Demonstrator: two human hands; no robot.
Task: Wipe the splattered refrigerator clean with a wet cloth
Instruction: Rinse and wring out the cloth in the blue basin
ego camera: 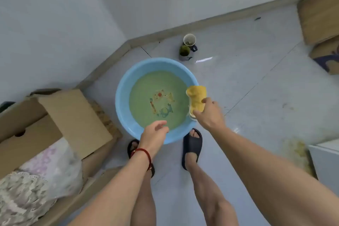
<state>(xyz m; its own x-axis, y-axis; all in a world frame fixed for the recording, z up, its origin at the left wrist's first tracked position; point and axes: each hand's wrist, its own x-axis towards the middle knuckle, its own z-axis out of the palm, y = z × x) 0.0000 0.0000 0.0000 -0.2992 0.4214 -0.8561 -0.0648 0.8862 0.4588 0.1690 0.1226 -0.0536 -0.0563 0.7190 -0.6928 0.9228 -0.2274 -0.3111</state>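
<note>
Cloth (pixel 197 100), bunched yellow, hangs lengthwise over the basin (pixel 122 95)'s right rim, gripped in my right hand (pixel 208 115); my left hand (pixel 156 133) hovers loose-fingered and holding nothing at the basin's near rim.

Blue plastic basin (pixel 122 97), smooth, glossy; yellow cloth (pixel 197 100), nubby, matt; cardboard boxes (pixel 73 119), matt; floor tiles (pixel 256 88), glossy.

Open cardboard box (pixel 60 126) stood at left, lacy fabric (pixel 27 192) inside. Two cups (pixel 188 47) sat on grey tiled floor (pixel 256 88) near skirting, one white, one holding green stuff. More cardboard (pixel 319 16) leaned at far right corner.
</note>
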